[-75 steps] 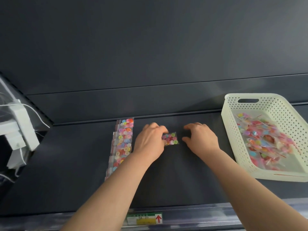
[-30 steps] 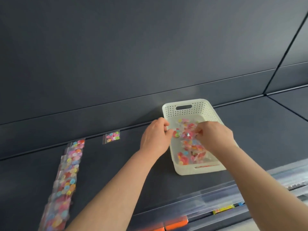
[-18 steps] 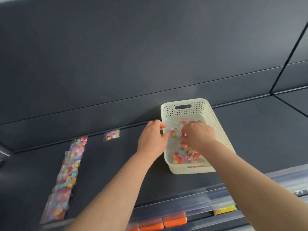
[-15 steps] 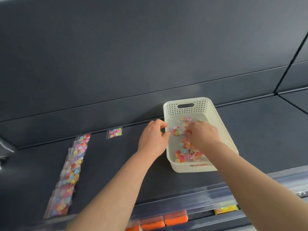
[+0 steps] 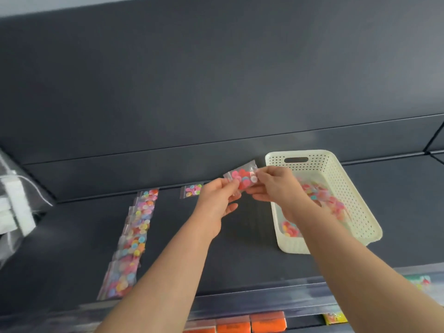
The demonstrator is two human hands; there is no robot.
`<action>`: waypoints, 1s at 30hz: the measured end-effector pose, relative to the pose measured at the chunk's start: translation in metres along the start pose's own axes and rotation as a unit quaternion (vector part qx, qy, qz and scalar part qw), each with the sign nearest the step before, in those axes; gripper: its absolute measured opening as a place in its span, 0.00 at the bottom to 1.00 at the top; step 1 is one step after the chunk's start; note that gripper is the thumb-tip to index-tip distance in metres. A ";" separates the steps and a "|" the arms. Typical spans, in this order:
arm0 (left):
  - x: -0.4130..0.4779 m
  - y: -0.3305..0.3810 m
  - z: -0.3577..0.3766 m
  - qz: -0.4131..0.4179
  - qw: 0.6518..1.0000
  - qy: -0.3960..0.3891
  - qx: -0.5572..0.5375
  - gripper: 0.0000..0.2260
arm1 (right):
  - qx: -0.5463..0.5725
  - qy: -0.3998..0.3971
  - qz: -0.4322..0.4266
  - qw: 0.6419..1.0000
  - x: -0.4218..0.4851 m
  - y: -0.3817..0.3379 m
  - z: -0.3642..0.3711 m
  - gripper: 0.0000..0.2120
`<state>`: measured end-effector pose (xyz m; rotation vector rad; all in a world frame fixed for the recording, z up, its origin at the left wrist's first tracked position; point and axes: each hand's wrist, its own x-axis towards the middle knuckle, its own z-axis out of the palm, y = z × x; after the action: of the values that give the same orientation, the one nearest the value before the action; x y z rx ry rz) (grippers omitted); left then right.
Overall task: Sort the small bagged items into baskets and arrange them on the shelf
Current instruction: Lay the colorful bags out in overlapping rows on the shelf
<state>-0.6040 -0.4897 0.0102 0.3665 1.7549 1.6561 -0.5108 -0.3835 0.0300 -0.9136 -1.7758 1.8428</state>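
On shelf [image 5: 240, 265], bare strip between button-bag row [image 5: 135, 234] and white basket [image 5: 346, 188] lets you pass from front edge to back edge. Row blocks left part. At back edge, just right of row, single button bag [image 5: 192, 189] lies. Your left hand [image 5: 216, 200] and right hand [image 5: 276, 186] pinch held bag [image 5: 242, 179] above strip's back.

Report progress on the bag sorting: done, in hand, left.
Done: a row of bags lies on the shelf, one single bag beside its far end. In hand: the left hand and right hand pinch a pink bag between them. Left: many loose bags in the basket.
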 end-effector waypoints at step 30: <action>0.076 -0.046 -0.130 -0.035 0.943 0.171 0.282 0.09 | -0.226 0.092 0.033 0.969 0.065 0.077 0.134 0.17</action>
<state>-0.7314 -0.5486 -0.0613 0.2745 2.4734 1.1883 -0.6396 -0.4405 -0.0609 -1.2757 -2.1023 1.3526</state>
